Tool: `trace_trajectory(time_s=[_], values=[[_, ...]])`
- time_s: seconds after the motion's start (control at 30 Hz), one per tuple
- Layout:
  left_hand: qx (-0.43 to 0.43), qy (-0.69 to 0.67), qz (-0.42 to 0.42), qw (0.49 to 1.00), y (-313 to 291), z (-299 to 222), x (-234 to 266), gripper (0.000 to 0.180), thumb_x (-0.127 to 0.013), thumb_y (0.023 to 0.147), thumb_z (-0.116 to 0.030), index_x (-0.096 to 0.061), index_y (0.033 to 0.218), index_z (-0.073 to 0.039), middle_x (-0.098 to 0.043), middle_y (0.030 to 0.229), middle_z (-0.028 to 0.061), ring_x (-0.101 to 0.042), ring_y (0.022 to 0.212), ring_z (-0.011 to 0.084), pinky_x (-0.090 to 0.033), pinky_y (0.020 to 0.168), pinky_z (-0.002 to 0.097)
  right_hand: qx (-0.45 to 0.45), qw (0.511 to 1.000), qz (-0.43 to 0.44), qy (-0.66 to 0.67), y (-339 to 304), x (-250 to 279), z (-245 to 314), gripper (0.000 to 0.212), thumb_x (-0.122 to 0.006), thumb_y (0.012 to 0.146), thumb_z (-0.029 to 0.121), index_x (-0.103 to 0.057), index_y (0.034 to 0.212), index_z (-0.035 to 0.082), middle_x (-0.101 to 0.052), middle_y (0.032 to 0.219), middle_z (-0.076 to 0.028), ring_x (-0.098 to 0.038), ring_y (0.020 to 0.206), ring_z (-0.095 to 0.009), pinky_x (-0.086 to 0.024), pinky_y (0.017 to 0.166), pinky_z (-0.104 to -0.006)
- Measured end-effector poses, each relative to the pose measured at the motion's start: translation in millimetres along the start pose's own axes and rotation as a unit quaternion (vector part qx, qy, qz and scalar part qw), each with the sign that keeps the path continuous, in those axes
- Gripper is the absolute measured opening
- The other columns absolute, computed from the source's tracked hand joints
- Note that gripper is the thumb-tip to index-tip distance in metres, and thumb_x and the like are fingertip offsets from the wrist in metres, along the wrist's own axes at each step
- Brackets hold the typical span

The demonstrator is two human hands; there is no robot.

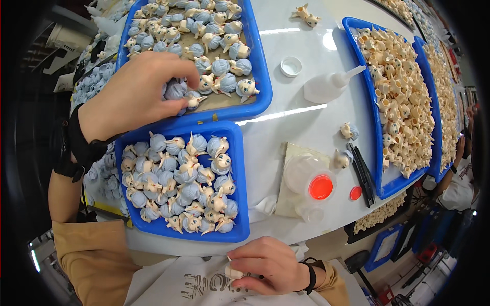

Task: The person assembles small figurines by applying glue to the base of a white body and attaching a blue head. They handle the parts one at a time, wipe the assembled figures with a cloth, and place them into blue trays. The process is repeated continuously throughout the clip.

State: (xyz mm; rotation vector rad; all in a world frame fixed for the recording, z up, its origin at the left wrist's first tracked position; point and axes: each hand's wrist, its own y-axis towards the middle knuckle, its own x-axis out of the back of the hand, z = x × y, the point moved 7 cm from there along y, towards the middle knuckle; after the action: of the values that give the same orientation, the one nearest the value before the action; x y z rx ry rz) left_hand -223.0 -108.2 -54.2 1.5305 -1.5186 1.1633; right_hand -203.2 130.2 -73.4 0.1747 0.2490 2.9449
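Note:
My left hand [145,89] is over the near end of the large blue tray [263,97], its fingers curled round a small blue-haired doll head [176,90]. Part of that head is hidden by the fingers, and other heads lie close by in the tray. Low in front of my body, my right hand [270,265] pinches a small cream-coloured doll head piece [234,271] between thumb and fingers. Between my hands stands a smaller blue tray [241,194], heaped with blue-haired doll heads [186,191].
Right of the trays are a white squeeze bottle [324,87], a round white cap [291,66], a clear jar with a red centre [320,186] on a pad, and black tweezers [361,173]. A blue tray of cream head pieces [403,102] stands farther right. A co-worker [457,183] is beyond.

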Motion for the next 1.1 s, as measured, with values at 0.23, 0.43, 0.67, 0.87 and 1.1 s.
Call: trace_trajectory(time_s=[0.23, 0.43, 0.67, 0.87, 1.1], values=[[-0.001, 0.015, 0.042, 0.999, 3.3, -4.5, -9.2, 0.02, -0.065, 0.064, -0.004, -0.058, 0.083, -0.005, -0.055, 0.079, 0.0096, -0.054, 0.076, 0.0285, -0.043, 0.066, 0.0342, 0.028, 0.999, -0.035, 0.003, 5.5, 8.6, 0.4, 0.031, -0.071, 0.069, 0.019, -0.056, 0.09, 0.001, -0.06, 0.09, -0.012, -0.058, 0.071, -0.021, -0.043, 0.056, -0.0265], [-0.006, 0.009, 0.031, 0.999, -2.0, 0.1, -8.3, 0.023, -0.066, 0.063, -0.003, -0.059, 0.085, -0.005, -0.055, 0.079, 0.0094, -0.055, 0.074, 0.0282, -0.043, 0.063, 0.0334, 0.02, 0.999, -0.035, 0.004, 7.3, 9.3, -3.3, 0.031, -0.071, 0.069, 0.019, -0.056, 0.09, 0.001, -0.06, 0.09, -0.012, -0.058, 0.071, -0.021, -0.043, 0.056, -0.0264], [-0.017, 0.055, 0.039, 0.998, -4.5, -0.9, -8.4, 0.027, -0.068, 0.062, -0.004, -0.059, 0.088, -0.006, -0.054, 0.079, 0.0083, -0.055, 0.069, 0.0275, -0.043, 0.058, 0.0331, 0.013, 0.999, -0.031, 0.001, 8.1, 7.6, -4.4, 0.031, -0.072, 0.069, 0.019, -0.056, 0.09, 0.002, -0.061, 0.09, -0.011, -0.058, 0.072, -0.021, -0.043, 0.056, -0.0264], [-0.026, 0.029, 0.029, 0.999, -4.6, 3.0, -7.7, 0.027, -0.067, 0.064, -0.004, -0.058, 0.089, -0.005, -0.053, 0.08, 0.009, -0.054, 0.072, 0.0281, -0.043, 0.061, 0.034, 0.018, 0.999, -0.032, -0.003, 9.4, 5.8, -2.0, 0.031, -0.072, 0.069, 0.019, -0.056, 0.09, 0.002, -0.061, 0.089, -0.011, -0.058, 0.071, -0.021, -0.042, 0.055, -0.0264], [-0.022, -0.004, 0.017, 1.0, -2.9, 2.1, -11.4, 0.025, -0.065, 0.065, -0.004, -0.057, 0.088, -0.003, -0.054, 0.081, 0.0106, -0.054, 0.076, 0.0287, -0.043, 0.065, 0.0336, 0.018, 0.999, -0.028, -0.006, 9.8, 4.1, -1.5, 0.03, -0.072, 0.069, 0.019, -0.057, 0.089, 0.002, -0.061, 0.087, -0.01, -0.058, 0.071, -0.021, -0.042, 0.055, -0.0266]])
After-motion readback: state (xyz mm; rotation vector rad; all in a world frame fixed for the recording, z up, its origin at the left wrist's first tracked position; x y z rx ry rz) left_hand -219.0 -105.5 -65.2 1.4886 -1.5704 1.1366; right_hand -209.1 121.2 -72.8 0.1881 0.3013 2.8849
